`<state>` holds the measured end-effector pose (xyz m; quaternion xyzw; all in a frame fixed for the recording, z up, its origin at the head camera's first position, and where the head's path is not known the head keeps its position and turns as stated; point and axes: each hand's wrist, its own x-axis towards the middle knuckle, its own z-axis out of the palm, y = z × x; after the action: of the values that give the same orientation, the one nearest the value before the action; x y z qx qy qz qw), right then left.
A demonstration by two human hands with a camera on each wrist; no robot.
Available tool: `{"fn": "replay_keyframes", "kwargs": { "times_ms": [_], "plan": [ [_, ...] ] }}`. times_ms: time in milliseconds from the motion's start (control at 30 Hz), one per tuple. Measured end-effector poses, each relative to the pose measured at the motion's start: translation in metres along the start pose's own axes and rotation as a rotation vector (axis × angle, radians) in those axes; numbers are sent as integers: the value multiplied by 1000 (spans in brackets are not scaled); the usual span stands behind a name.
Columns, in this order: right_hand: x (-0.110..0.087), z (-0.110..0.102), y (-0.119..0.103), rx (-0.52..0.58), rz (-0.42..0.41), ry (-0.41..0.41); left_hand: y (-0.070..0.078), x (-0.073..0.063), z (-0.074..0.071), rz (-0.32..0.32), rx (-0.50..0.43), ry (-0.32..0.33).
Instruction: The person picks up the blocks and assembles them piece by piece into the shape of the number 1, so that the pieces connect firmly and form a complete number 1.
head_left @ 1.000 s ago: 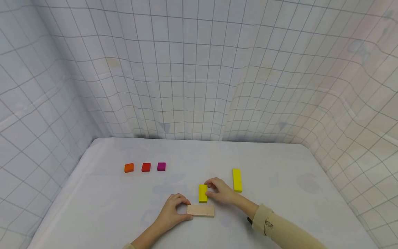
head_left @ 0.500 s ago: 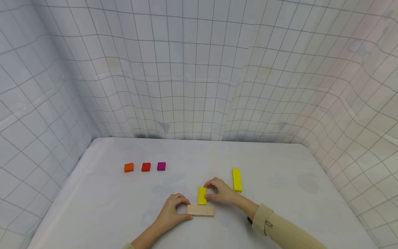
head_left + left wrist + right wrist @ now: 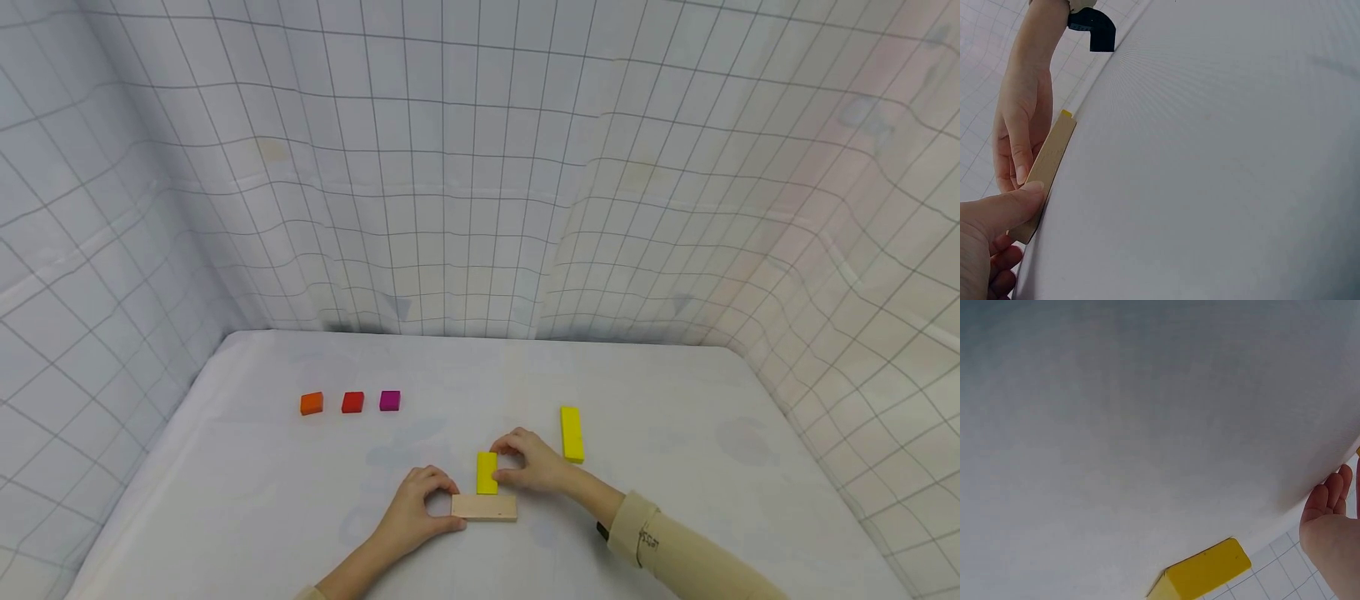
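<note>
My left hand (image 3: 416, 510) grips the left end of a plain wooden block (image 3: 487, 507) lying crosswise on the table, thumb on its near side. In the left wrist view, the thumb presses the long face of this block (image 3: 1054, 153). Just beyond it, a yellow block (image 3: 487, 473) lies lengthwise, its near end against or very close to the wood's far edge. My right hand (image 3: 532, 462) holds that yellow block from its right side, thumb on the long edge and fingers by its far corner. The right wrist view shows little of this hold.
A second yellow block (image 3: 572, 435) lies right of and beyond my right hand. Orange (image 3: 311, 404), red (image 3: 352, 402) and purple (image 3: 390, 401) small blocks stand in a row at the back left. Checked curtains (image 3: 480, 208) enclose the white-covered table (image 3: 247, 500).
The yellow block in my right hand has slid toward me and slightly left, closing the gap to the wooden block. My left hand and the wooden block have hardly moved.
</note>
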<state>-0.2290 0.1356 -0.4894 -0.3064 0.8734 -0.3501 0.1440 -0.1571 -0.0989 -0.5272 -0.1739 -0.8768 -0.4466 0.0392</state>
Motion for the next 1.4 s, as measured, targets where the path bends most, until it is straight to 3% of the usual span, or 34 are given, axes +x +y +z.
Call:
{"fn": "replay_keyframes", "kwargs": {
  "times_ms": [367, 667, 933, 1133, 1400],
  "plan": [
    [1, 0, 0, -20, -10, -4, 1, -1, 0, 3, -7, 0],
    [0, -7, 1, 29, -5, -10, 2, -1, -2, -1, -10, -7],
    [-7, -34, 7, 123, -2, 97, 3, -1, -2, 6, -14, -1],
    [-17, -60, 20, 124, 25, 192, 1, -2, -1, 14, -11, 0],
    [-30, -82, 46, 171, 126, 192, 1, -1, 0, 18, -10, 0]
  ]
}}
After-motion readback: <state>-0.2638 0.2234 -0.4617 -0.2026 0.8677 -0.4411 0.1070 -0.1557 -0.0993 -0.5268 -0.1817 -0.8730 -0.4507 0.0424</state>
